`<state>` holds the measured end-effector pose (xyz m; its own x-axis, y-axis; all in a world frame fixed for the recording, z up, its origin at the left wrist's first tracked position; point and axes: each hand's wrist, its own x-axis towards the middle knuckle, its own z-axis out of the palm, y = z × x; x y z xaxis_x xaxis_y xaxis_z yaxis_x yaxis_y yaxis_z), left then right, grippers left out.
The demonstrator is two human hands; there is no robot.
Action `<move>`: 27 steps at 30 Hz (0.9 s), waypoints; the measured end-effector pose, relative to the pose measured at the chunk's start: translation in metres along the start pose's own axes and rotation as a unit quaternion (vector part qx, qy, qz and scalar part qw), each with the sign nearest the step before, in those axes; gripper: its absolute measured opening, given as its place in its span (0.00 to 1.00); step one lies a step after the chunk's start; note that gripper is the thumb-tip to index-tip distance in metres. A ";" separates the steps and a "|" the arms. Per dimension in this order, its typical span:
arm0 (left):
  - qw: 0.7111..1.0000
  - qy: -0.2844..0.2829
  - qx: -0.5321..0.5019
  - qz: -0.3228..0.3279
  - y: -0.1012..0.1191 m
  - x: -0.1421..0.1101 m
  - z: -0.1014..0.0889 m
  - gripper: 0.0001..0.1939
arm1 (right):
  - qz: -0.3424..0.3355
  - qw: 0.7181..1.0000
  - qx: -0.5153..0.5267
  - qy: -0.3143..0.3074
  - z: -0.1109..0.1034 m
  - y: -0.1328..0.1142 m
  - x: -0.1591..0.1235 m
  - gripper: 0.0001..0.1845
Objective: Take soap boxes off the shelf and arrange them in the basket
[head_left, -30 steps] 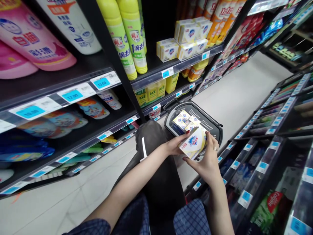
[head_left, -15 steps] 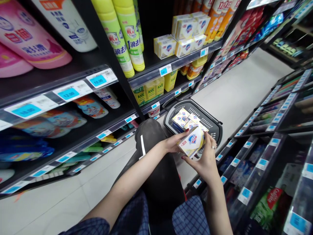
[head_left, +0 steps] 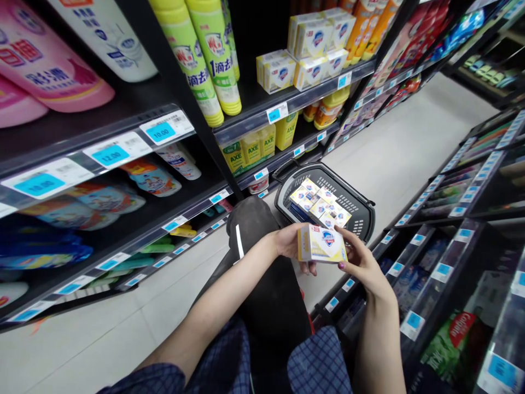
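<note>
A white and yellow soap box [head_left: 320, 244] is held between both hands, its blue and red logo face turned up toward me. My left hand [head_left: 290, 242] grips its left end, with fingertips showing beneath the box. At the other end, my right hand [head_left: 359, 254] pinches the right edge between thumb and fingers. Just beyond the hands, a dark grey shopping basket [head_left: 361, 205] stands on the floor. Several similar soap boxes [head_left: 320, 208] lie inside it, partly overlapped by nothing but the basket's near side, which the held box and right hand cover.
Stacked soap boxes [head_left: 314, 41] sit on the shelf ahead, beside yellow-green bottles [head_left: 215, 60]. Lower down are yellow AXE bottles [head_left: 252, 146]. Pink bottles [head_left: 61, 65] fill the upper left shelf. Racks with toothpaste boxes [head_left: 451, 339] line the right. The pale aisle floor [head_left: 410, 131] runs between them.
The soap box has been turned from a tilt to nearly level and brought slightly closer to me. Both hands have shifted their hold, and more boxes in the basket show.
</note>
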<state>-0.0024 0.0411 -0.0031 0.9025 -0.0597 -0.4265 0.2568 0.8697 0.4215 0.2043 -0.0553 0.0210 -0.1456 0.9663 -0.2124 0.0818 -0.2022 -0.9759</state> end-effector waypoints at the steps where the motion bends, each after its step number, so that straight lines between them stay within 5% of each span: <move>1: 1.000 -0.017 -0.004 0.009 -0.001 0.005 -0.006 0.38 | 0.008 1.000 0.019 0.017 0.001 0.004 0.001 0.39; 6: 0.997 -0.065 -0.001 0.040 -0.005 0.025 -0.027 0.36 | 0.066 0.981 0.153 0.097 0.012 0.028 0.009 0.28; 11: 0.998 -0.059 0.039 0.002 -0.004 0.021 -0.021 0.40 | 0.120 0.936 0.278 0.180 0.018 0.046 0.014 0.29; 14: 0.998 0.013 0.059 0.006 -0.001 0.017 -0.011 0.42 | 0.129 0.916 0.332 0.184 0.016 0.045 0.012 0.28; 17: 0.980 0.171 0.086 0.056 0.001 0.017 -0.002 0.37 | 0.095 0.908 0.363 0.187 0.008 0.042 0.005 0.27; 20: 0.923 0.326 0.183 0.090 0.000 0.020 0.002 0.30 | 0.041 0.925 0.315 0.209 -0.014 0.048 -0.003 0.28; 22: 0.872 0.379 0.298 0.082 -0.002 0.021 0.003 0.27 | 0.048 0.944 0.229 0.233 -0.039 0.058 -0.002 0.29; 25: 0.771 0.390 0.502 0.046 -0.007 0.020 0.004 0.24 | 0.105 0.953 0.027 0.284 -0.084 0.079 0.014 0.28; 27: 0.706 0.365 0.606 0.001 -0.010 0.020 0.006 0.24 | 0.144 0.931 -0.121 0.313 -0.111 0.092 0.032 0.29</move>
<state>0.0149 0.0280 -0.0113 0.5976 0.5951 -0.5373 0.7630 -0.2164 0.6090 0.3167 -0.0249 -0.0705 0.5145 0.7959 -0.3190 0.2589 -0.4989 -0.8271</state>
